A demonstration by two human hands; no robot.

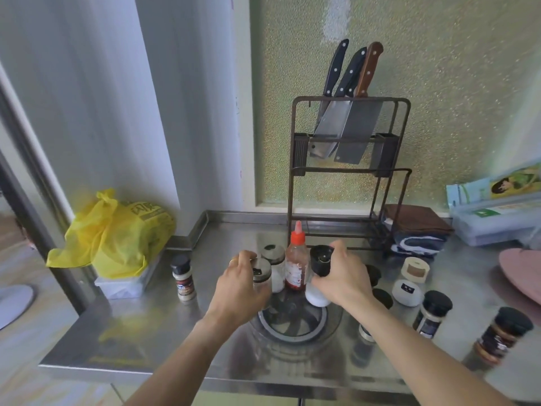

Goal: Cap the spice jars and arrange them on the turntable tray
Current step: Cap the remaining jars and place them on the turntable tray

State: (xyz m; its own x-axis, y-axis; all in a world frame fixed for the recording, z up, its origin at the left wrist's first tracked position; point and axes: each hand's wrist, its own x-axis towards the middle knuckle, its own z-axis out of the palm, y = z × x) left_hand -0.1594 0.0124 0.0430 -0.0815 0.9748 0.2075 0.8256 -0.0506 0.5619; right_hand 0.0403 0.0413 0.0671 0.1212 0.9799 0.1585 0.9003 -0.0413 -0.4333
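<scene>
Both hands seat containers on the turntable tray point(295, 326).

Your left hand point(238, 288) clamps a silver-capped jar point(261, 273) at the tray's 10 o'clock; your right hand point(342, 276) clamps a black-topped grinder point(320, 276) at 2 o'clock, leaving the near side free for uncollected jars.

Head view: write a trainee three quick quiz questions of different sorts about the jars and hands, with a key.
1. True or false: the red-capped sauce bottle stands between the two hands.
2. Multiple choice: the right hand holds A) a knife B) a black-topped grinder with a white body C) the yellow bag.
3. Short answer: what does the left hand grip?

Key
1. True.
2. B.
3. A clear glass shaker jar with a metal lid, at the back edge of the turntable tray.
</scene>
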